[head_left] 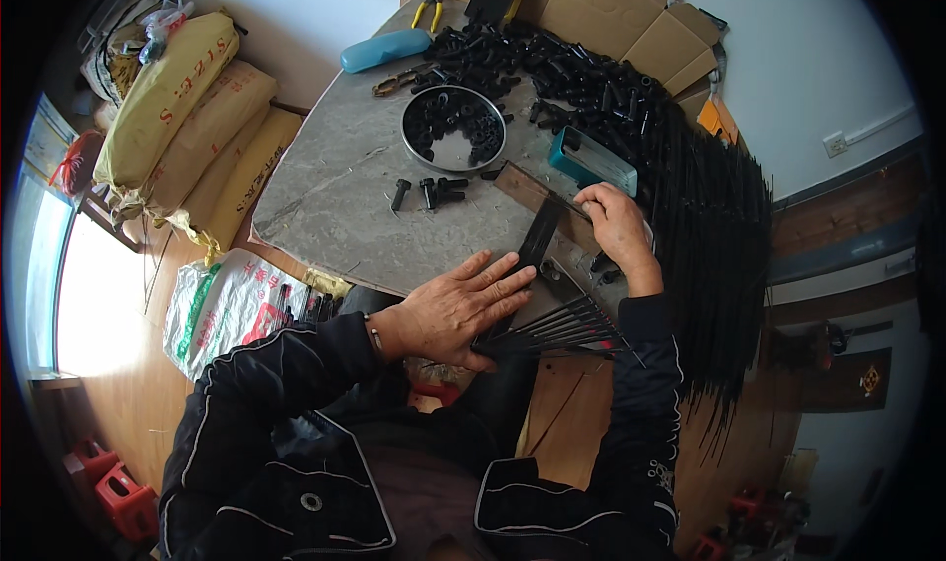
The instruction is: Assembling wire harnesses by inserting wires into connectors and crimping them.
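My left hand point(455, 310) lies with its fingers stretched out, its fingertips on a flat black bundle of strips point(539, 234). Several thin black rods point(567, 327) fan out to the right from beneath that hand. My right hand point(623, 234) is closed in a pinch beside a brown board point(525, 185); what its fingertips grip is too small to make out. Just beyond it lies an open teal case point(593, 159). A round metal tin point(454, 163) holds small black rings. Between the tin and my left hand stand black bolt-shaped pieces point(399, 195).
Black tubular parts point(601, 83) pile up at the table's back, against cardboard point(601, 9). Long black rods point(709, 265) hang over the right edge. A blue case point(384, 51) and yellow-handled pliers point(428, 11) lie at the back left. Stacked sacks point(168, 118) stand left of the table.
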`<state>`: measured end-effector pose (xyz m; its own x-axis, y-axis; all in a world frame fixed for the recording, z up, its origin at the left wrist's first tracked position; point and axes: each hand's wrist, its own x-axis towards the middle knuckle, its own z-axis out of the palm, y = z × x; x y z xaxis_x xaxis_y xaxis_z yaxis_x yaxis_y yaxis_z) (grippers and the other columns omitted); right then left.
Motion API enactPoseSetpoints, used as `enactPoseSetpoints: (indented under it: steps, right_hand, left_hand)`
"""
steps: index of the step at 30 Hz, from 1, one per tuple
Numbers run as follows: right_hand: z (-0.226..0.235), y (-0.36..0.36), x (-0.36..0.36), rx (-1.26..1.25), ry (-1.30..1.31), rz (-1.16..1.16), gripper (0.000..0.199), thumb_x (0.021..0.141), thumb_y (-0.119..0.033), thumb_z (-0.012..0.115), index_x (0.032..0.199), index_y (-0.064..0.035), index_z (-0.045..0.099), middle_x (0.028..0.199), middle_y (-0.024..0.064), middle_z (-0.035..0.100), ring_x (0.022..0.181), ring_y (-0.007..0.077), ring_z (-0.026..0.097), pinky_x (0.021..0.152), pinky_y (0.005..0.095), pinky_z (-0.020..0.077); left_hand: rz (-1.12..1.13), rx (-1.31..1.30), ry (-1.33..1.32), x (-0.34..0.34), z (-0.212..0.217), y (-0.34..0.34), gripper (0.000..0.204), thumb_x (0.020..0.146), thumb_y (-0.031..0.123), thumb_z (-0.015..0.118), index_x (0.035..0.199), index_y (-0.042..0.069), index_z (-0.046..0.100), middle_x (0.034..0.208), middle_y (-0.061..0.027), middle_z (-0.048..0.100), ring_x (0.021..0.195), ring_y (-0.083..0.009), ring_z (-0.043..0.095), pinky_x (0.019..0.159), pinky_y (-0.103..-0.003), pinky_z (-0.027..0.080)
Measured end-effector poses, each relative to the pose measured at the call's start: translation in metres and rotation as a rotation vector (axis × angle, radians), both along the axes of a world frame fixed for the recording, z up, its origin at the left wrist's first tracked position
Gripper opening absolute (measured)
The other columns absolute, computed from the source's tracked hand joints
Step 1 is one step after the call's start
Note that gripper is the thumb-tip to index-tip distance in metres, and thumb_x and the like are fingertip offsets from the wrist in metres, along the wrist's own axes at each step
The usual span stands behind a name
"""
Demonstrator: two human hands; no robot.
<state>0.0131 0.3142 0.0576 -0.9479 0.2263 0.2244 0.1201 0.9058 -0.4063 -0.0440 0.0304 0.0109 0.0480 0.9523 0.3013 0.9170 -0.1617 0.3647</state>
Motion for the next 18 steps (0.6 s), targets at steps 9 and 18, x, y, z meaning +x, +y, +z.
enactPoseSetpoints:
  steps: [9, 18]
  right_hand:
    - [-0.004, -0.005, -0.011, -0.076, -0.052, -0.011, 0.013, 0.087, -0.007, 0.054, 0.094, -0.0005, 0.062, 0.089, 0.0116, 0.065, 0.084, 0.0258, 0.062, 0.077, 0.0321, 0.0476]
    - [0.008, -0.014, 0.002, -0.072, 0.048, -0.079, 0.017, 0.086, -0.007, 0.057, 0.101, -0.0021, 0.065, 0.091, 0.0111, 0.067, 0.084, 0.0222, 0.064, 0.075, 0.0314, 0.0490]
  left_hand:
    - [0.004, -0.020, 0.004, 0.000, 0.000, 0.000, 0.101, 0.067, 0.059, 0.070, 0.142, 0.001, 0.034, 0.155, -0.0162, 0.021, 0.144, -0.0325, 0.018, 0.117, -0.048, 0.014]
    - [0.006, -0.037, 0.026, 0.000, 0.001, -0.001, 0.102, 0.068, 0.062, 0.068, 0.143, 0.003, 0.033, 0.155, -0.0160, 0.020, 0.144, -0.0320, 0.018, 0.117, -0.048, 0.014]
